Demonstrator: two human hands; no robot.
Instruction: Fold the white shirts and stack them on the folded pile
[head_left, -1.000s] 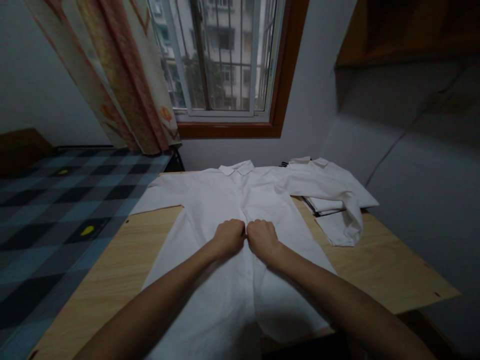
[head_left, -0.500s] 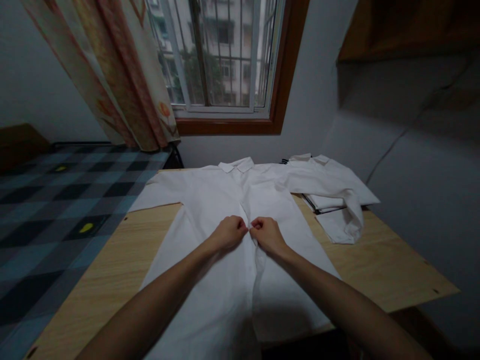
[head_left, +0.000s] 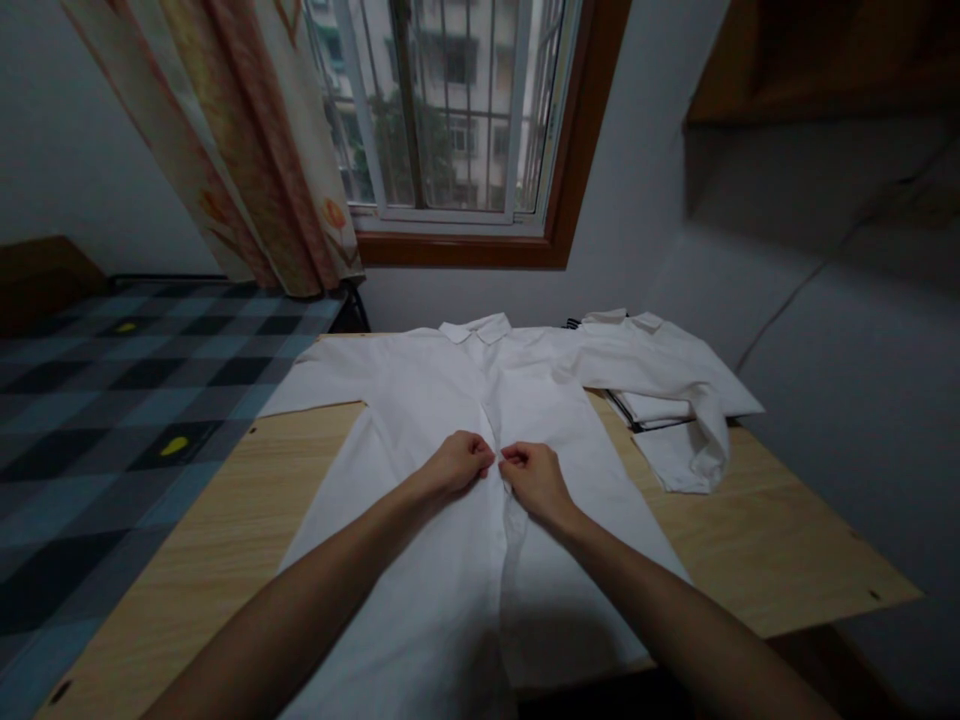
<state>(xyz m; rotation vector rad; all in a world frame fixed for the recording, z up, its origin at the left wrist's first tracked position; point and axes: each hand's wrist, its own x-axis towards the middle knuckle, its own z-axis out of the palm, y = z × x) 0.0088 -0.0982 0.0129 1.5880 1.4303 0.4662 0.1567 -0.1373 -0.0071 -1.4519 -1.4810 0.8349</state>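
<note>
A white long-sleeved cotton shirt [head_left: 420, 400] lies spread flat, collar away, across the pale wooden tabletop [head_left: 225, 520] in the middle of the frame. At its centre the left hand [head_left: 459, 462] and right hand [head_left: 531, 475] sit nearly touching, each curled closed and pinching one edge of the shirt's front opening. A second white garment [head_left: 667, 385] lies crumpled at centre right.

The fingertips of both curled hands are tucked from sight, and the white shirt [head_left: 420, 620] runs off the bottom edge.
</note>
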